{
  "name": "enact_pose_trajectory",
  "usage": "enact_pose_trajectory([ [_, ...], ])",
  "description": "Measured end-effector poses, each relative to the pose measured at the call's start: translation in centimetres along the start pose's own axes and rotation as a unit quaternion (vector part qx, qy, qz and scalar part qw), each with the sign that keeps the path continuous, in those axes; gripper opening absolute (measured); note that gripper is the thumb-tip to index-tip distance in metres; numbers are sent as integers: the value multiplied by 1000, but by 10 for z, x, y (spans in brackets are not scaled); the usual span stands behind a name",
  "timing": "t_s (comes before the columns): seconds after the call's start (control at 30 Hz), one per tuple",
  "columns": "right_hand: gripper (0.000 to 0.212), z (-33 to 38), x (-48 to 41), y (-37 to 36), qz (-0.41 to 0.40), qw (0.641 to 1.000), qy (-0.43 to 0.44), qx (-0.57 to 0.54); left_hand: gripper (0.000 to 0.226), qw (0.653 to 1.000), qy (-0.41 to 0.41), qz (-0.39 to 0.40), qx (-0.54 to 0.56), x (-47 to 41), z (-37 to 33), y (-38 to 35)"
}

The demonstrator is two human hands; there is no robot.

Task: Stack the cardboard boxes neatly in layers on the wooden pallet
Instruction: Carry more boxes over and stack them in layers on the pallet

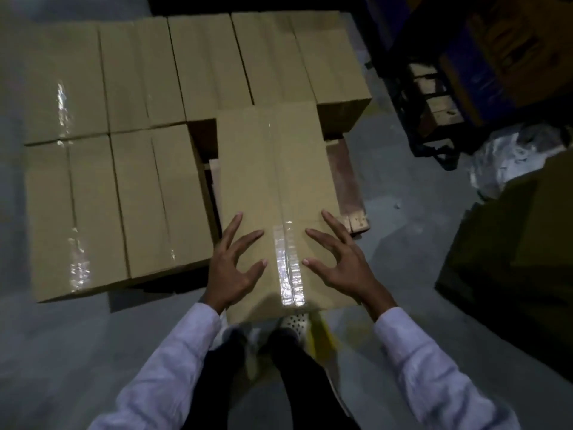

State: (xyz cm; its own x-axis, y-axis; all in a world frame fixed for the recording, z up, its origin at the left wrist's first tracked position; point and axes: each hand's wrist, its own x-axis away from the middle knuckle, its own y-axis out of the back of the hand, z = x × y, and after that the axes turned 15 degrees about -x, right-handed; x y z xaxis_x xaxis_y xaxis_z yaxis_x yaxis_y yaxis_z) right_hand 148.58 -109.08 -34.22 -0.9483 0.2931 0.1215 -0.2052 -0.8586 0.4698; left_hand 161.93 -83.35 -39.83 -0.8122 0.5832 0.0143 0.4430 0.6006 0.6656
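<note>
Cardboard box [273, 162] sits at the near-right corner of the wooden pallet [348, 181], gapped from neighbouring boxes [155, 197]. Left hand [231, 268] and right hand [338, 262] are spread over its top, gripping nothing. Uneven pushing could skew it, leaving overhang.

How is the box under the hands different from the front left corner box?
Left hand and right hand spread over the box under the hands; nobody touches the corner box. The box under the hands has a gap beside it; the corner box sits snug. Both are taped.
</note>
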Motion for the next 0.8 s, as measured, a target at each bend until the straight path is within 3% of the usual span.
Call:
enact_pose_trajectory([
  [0.2, 62, -134, -115, -23, 68, 996, 44, 21, 61, 998, 52, -39, 2, -64, 88, -100],
  [0.4, 64, -220, -184, -87, 100, 993, 54, -27, 60, 993, 33, -91, -66, -98, 175, -128],
  [0.47, 68, -243, -197, -107, 98, 993, 63, -24, 60, 987, 47, -81, -134, -101, 192, -130],
  [0.57, 79, -283, -207, -141, 139, 990, 35, -1, 58, 948, 100, -63, -294, -88, 206, -135],
  [0.63, 82, -299, -205, -161, 160, 987, 23, 10, 51, 933, 164, -80, -310, -59, 214, -143],
  [0.7, 84, -302, -205, -170, 157, 987, 23, 13, 36, 925, 296, -139, -196, -28, 220, -151],
  [0.73, 87, -300, -204, -171, 149, 989, 17, 12, 29, 898, 388, -179, -106, -14, 221, -154],
  [0.8, 93, -295, -199, -171, 134, 991, -13, 8, 23, 796, 558, -222, 70, 7, 217, -158],
])
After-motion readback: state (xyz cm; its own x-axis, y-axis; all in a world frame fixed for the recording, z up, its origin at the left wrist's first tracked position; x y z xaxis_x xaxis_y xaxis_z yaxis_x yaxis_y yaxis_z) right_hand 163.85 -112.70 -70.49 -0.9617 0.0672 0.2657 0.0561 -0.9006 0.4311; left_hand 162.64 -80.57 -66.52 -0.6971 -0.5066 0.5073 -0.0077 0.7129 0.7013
